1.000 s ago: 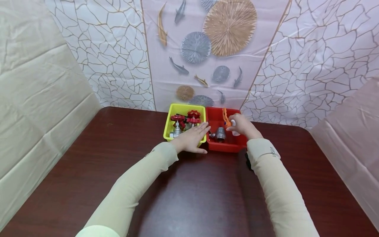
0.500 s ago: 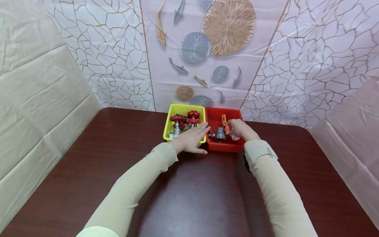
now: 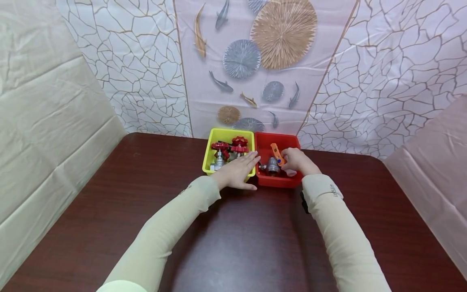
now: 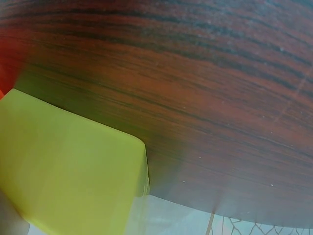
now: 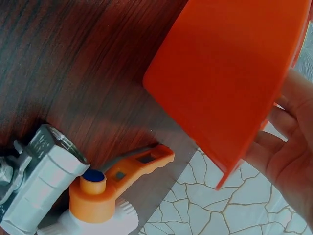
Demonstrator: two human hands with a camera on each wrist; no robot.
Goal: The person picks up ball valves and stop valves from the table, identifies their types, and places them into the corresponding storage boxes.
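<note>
Lowered with the right hand (image 3: pixel 298 160) since a second ago: orange-levered white plastic valve (image 3: pixel 276 152), deeper in the red plastic bin (image 3: pixel 279 182). Right hand, the nearer, curls at its right side, hold or release unclear; left hand (image 3: pixel 237 170), unmoved, straight-fingered, grips nothing across the yellow plastic bin's (image 3: pixel 230 134) rim. Lever's long axis slants leftward and away, silver metal valve (image 3: pixel 273 166) just beside.

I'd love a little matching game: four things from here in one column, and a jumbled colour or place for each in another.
1. Left hand
2. Wheel handles
3. Lever
4. Table

A. Orange
B. Dark brown
C. At the yellow box
D. Red

Pairs: 1-C, 2-D, 3-A, 4-B
</note>
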